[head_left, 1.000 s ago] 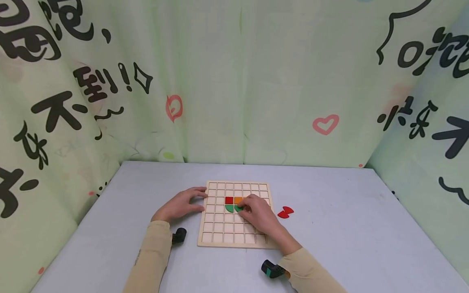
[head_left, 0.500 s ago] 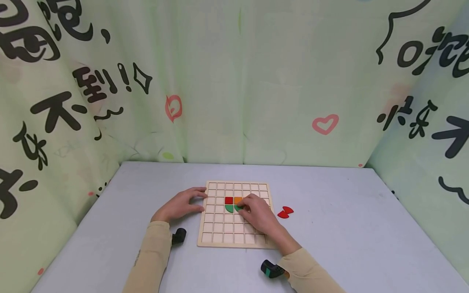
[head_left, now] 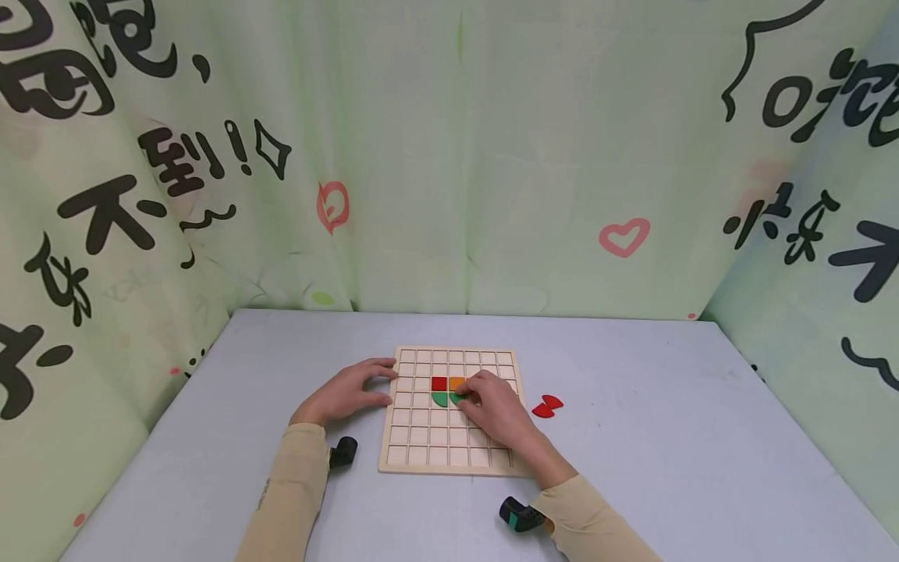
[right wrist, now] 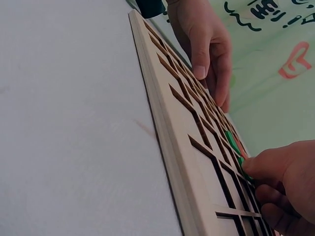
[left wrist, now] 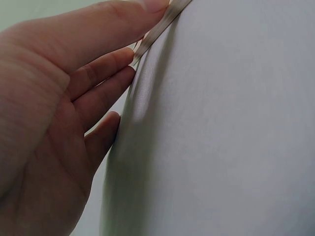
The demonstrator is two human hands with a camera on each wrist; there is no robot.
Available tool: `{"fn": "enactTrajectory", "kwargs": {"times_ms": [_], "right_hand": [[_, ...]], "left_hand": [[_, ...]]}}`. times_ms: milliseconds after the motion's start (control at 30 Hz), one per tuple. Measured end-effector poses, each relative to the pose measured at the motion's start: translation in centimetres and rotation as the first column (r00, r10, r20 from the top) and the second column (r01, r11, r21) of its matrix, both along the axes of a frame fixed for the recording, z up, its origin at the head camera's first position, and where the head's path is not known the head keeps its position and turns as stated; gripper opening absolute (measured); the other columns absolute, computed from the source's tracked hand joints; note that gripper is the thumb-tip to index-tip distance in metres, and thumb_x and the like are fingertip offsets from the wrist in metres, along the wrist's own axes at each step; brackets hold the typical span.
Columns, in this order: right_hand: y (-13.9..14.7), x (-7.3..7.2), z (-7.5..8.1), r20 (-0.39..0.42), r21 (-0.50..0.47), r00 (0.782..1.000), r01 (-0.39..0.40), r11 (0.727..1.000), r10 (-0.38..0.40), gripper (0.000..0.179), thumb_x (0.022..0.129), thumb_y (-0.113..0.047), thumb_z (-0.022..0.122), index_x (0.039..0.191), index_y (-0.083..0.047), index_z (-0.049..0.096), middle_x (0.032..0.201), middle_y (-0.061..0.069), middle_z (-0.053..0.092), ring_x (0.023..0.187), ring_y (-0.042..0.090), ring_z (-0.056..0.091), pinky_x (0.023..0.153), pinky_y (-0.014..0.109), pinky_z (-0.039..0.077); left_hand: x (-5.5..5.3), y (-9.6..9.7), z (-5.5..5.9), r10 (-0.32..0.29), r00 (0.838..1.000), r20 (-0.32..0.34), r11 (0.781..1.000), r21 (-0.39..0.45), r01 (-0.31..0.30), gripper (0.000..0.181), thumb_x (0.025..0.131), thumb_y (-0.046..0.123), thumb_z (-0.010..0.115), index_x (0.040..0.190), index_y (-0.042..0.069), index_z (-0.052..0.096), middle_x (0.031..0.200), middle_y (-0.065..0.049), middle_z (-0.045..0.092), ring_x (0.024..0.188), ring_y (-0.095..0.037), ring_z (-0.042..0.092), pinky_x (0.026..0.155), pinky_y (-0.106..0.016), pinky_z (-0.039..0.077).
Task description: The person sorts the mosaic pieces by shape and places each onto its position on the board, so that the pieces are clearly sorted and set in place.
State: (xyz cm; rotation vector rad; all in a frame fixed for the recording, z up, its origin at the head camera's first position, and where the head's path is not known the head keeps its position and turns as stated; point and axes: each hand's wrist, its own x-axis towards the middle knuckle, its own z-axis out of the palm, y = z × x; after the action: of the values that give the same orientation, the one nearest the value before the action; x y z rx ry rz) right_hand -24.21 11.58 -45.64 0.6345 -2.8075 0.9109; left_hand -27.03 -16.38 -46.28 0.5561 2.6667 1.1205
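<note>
A wooden grid board [head_left: 419,436] lies on the table. My left hand [head_left: 344,393] rests beside its left edge, fingers relaxed and fingertips at the rim; the left wrist view shows those fingers [left wrist: 101,93] along the edge. My right hand [head_left: 502,412] reaches over the board and pinches a green quarter-round piece [head_left: 455,398] between thumb and fingers, right at its cell. To the left sits another green quarter-round piece [head_left: 439,400]. Above these two are a red square [head_left: 438,384] and an orange piece [head_left: 456,383], the latter partly hidden by my right hand.
Two red fan-shaped pieces [head_left: 543,410] lie on the white table [head_left: 653,437] just right of the board, one overlapping the other in this view. A pale green curtain [head_left: 534,156] with black lettering closes off the back and both sides. Black wrist cameras [head_left: 521,515] sit at the cuffs.
</note>
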Motion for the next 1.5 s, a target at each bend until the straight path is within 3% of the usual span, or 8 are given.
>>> {"fn": "enactTrajectory", "kwargs": {"times_ms": [600, 833, 1233, 1500], "right_hand": [[0.5, 0.0, 0.0, -0.021, -0.031, 1.0, 0.011, 0.999, -0.011, 0.009, 0.086, -0.008, 0.073, 0.095, -0.007, 0.075, 0.092, 0.0, 0.065, 0.08, 0.012, 0.056, 0.071, 0.026, 0.052], [2.0, 0.0, 0.6, 0.007, -0.097, 0.997, 0.079, 0.992, -0.079, 0.014, 0.087, -0.008, 0.074, 0.101, -0.006, 0.075, 0.096, 0.0, 0.066, 0.083, 0.013, 0.059, 0.074, 0.028, 0.055], [7.8, 0.5, 2.0, 0.112, -0.097, 0.975, 0.202, 0.975, -0.191, 0.025, 0.092, -0.014, 0.067, 0.115, -0.003, 0.068, 0.107, 0.009, 0.065, 0.088, 0.02, 0.062, 0.075, 0.032, 0.055], [12.4, 1.1, 2.9, 0.174, -0.027, 0.95, 0.267, 0.963, -0.258, 0.035, 0.093, -0.018, 0.066, 0.123, -0.001, 0.063, 0.117, 0.017, 0.063, 0.099, 0.03, 0.061, 0.082, 0.042, 0.057]], "left_hand": [[0.0, 0.0, 0.1, -0.01, 1.0, -0.011, 1.0, -0.001, 0.01, 0.045, 0.087, 0.022, 0.076, 0.128, 0.007, 0.063, 0.15, -0.005, 0.043, 0.142, -0.029, 0.033, 0.115, -0.047, 0.03], [-0.1, 0.0, 0.1, -0.01, 1.0, -0.006, 1.0, 0.005, 0.01, 0.044, 0.087, 0.022, 0.076, 0.127, 0.008, 0.064, 0.15, -0.004, 0.044, 0.142, -0.029, 0.033, 0.115, -0.046, 0.031], [0.1, 0.1, 0.0, 0.008, 1.0, 0.009, 1.0, 0.003, -0.008, 0.043, 0.087, 0.021, 0.076, 0.126, 0.009, 0.065, 0.15, -0.004, 0.043, 0.142, -0.029, 0.033, 0.115, -0.047, 0.03], [0.1, 0.1, 0.0, 0.006, 1.0, 0.008, 1.0, 0.001, -0.006, 0.043, 0.087, 0.022, 0.076, 0.127, 0.01, 0.065, 0.15, -0.003, 0.043, 0.142, -0.028, 0.032, 0.116, -0.046, 0.03]]}}
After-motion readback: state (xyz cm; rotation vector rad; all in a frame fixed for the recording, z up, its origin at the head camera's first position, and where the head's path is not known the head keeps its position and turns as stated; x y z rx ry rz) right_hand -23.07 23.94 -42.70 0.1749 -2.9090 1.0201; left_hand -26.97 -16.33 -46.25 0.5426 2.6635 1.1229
